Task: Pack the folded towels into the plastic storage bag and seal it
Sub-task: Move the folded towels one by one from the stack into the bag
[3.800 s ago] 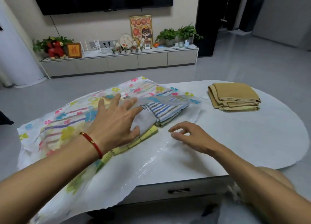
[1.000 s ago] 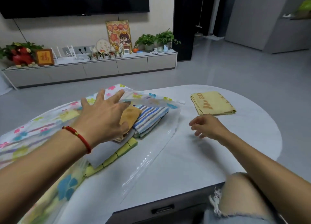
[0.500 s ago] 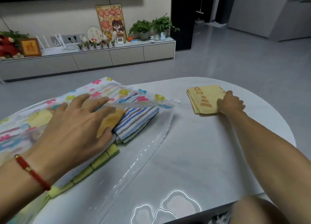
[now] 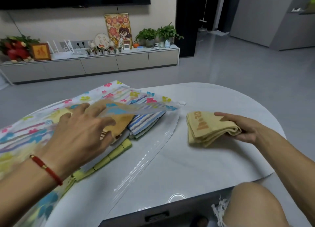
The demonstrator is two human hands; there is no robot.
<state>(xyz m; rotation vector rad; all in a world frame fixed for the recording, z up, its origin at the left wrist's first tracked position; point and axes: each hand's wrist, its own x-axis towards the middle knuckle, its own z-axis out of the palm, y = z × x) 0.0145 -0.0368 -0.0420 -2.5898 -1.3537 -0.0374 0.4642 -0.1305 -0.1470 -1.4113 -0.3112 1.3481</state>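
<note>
The flower-printed plastic storage bag (image 4: 42,128) lies across the left half of the white table (image 4: 213,158), its mouth facing right. Inside its mouth sit an orange towel (image 4: 122,121), a blue-striped towel (image 4: 146,122) and a yellow-green checked towel (image 4: 117,150). My left hand (image 4: 81,133) reaches into the mouth with spread fingers; the clear upper flap (image 4: 136,107) rises over them. My right hand (image 4: 245,129) grips a folded yellow towel (image 4: 208,129) with orange print, just right of the bag's mouth.
A low TV cabinet (image 4: 102,63) with plants, frames and ornaments runs along the far wall. Grey floor lies between it and the table. My bare knee (image 4: 252,204) shows below the table's front edge, beside a drawer handle (image 4: 156,216).
My right hand has taken hold of the yellow towel and drawn it left toward the bag's mouth. My left hand has raised the bag's upper flap.
</note>
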